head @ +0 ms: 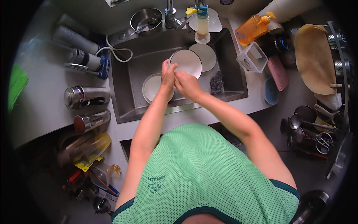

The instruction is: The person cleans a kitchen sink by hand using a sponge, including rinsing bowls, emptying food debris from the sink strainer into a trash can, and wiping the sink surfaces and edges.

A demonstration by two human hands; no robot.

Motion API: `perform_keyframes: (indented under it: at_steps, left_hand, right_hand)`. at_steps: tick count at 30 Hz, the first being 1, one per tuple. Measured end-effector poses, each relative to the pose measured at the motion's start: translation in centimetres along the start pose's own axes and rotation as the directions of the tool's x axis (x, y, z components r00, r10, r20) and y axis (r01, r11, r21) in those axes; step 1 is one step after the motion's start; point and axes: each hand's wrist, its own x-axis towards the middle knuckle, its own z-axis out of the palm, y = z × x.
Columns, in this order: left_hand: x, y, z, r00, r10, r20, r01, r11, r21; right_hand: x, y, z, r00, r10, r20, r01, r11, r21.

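Note:
My left hand (168,76) grips a white bowl (186,62) with a dark rim by its left edge, above the steel sink. The bowl is tilted, its white inside turned up towards me. Close beside it my right hand (188,85) is curled at the bowl's near rim; whether its fingers pinch the rim or hold something small is hidden. Below my left wrist another white bowl (152,88) rests on the sink floor. Partly behind the raised bowl lies a pale round plate (207,57). A dark scouring pad (217,83) sits at the sink's right.
The sink (137,64) has a faucet (174,21) and a water filter (202,26) over its back edge. A steel pot (146,19) stands behind. Flasks (86,96) line the left counter. At right are an orange soap bottle (251,29) and a clear plastic container (253,57).

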Motion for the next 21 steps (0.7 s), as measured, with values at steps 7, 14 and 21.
perform_keyframes:
  at_steps: [7, 14, 21]
  left_hand:
    - [-1.2, -1.0, 2.5, 0.973, 0.059, -0.224, -0.083, 0.991, -0.102]
    - [-1.4, 3.9, 0.4, 0.989, -0.102, 0.111, 0.093, 0.992, 0.082]
    - [-0.4, 1.0, -0.2, 0.987, 0.162, -0.006, -0.162, 0.986, 0.027]
  right_hand:
    - [1.2, 3.6, -1.5, 0.981, -0.070, 0.183, 0.117, 0.957, -0.264]
    - [0.4, 7.8, -3.5, 0.820, -0.538, 0.195, 0.565, 0.706, -0.427]
    - [1.1, 2.0, -3.5, 0.887, -0.083, 0.454, -0.069, 0.949, 0.309]
